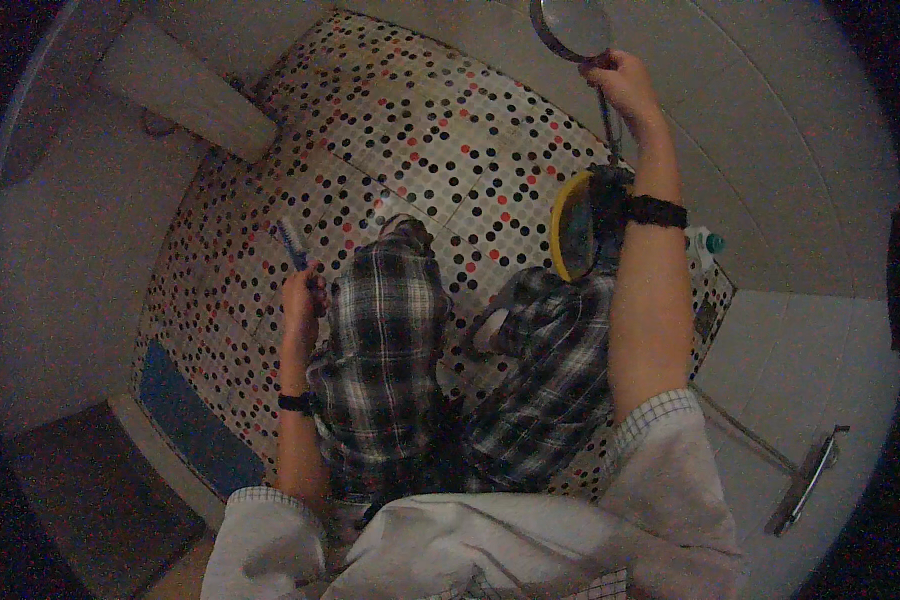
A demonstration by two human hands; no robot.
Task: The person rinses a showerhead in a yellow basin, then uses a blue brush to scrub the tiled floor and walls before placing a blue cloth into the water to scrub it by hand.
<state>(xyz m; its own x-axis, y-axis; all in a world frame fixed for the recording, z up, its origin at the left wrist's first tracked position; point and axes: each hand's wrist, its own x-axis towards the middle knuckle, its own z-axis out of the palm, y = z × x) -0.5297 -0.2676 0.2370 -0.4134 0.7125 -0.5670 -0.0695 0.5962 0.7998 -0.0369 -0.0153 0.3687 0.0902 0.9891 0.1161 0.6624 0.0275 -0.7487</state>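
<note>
My left hand (304,294), low beside my left knee, grips a brush (291,244) with a blue body and pale bristles. My right hand (621,84) is stretched out far ahead near the wall. Its fingers pinch the edge of a round, dark-rimmed vessel (551,34), perhaps a mug, partly cut off by the top of the picture. A thin dark strip (613,131) runs from below that hand towards a dark bucket (613,202); whether it is a handle cannot be told. Beside the bucket curves a yellow rim (562,225), just past my right knee.
Dotted mosaic tiles cover the floor (420,142). A pale pedestal (187,90) stands far left. A white bottle with a green cap (712,244) is beyond my right forearm. Lower left lies a blue mat-like panel (187,420) by a raised sill (150,435). A metal bar (810,480) is at right.
</note>
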